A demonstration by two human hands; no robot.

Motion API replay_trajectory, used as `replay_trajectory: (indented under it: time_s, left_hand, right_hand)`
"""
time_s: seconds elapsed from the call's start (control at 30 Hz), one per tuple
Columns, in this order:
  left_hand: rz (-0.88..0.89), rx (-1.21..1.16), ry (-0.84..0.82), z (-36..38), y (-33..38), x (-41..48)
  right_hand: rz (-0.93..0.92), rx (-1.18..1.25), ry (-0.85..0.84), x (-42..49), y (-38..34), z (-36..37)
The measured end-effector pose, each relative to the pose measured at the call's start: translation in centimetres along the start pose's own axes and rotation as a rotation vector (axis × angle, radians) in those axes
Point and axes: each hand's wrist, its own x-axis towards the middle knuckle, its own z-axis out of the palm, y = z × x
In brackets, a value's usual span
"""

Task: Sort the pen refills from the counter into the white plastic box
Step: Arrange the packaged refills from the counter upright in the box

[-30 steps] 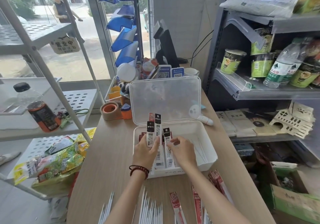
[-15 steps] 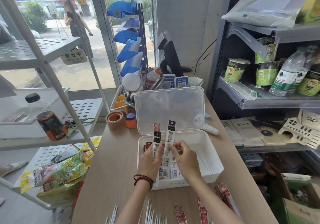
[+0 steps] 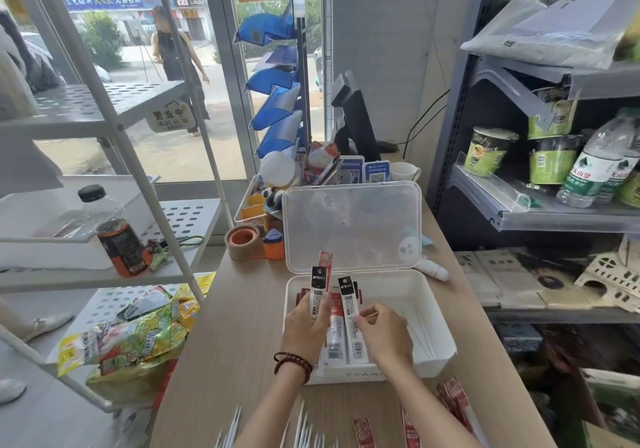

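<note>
On the pale wooden worktop [image 3: 221, 361], in front of the white plastic box [image 3: 437, 347], lie loose thin white pen refills [image 3: 304, 428]. To the right of them are flat red-printed refill packets [image 3: 456, 401].

Over the box's near left corner is the left hand [image 3: 304, 330], with a dark bead bracelet [image 3: 292, 364] at the wrist. Its fingers are curled round a long clear packet with a black top [image 3: 317, 286], held upright, and a red-topped packet [image 3: 326, 260] rises just behind that one.

Over the middle of the box, the right hand [image 3: 386, 335] pinches a second black-topped packet [image 3: 348, 297] between thumb and forefinger. The top of this packet leans a little left. Its lower end reaches down among more packets lying in the box's left half [image 3: 334, 347].

At the box's far edge its translucent hinged lid [image 3: 353, 226] stands open. Beyond the box's far left corner sit a brown roll of tape [image 3: 242, 241] and a small orange plastic item [image 3: 273, 245] just beside it. A white mug [image 3: 403, 171] stands farther back, behind the lid.
</note>
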Motion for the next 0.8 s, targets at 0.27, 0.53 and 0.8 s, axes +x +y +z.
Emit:
replay_trajectory:
  time_s: [0.27, 0.53, 0.8]
  left_hand:
    - [-0.077, -0.15, -0.093, -0.02, -0.35, 0.33]
    - [-0.014, -0.225, -0.068, -0.24, -0.12, 0.44]
    - [-0.007, -0.213, -0.008, -0.34, -0.35, 0.52]
  right_hand:
    - [0.028, -0.041, -0.015, 0.05, 0.16, 0.1]
    - [-0.02, -0.059, 0.056, -0.18, 0.01, -0.03]
    - [-0.257, 0.157, -0.052, -0.46, -0.57, -0.51]
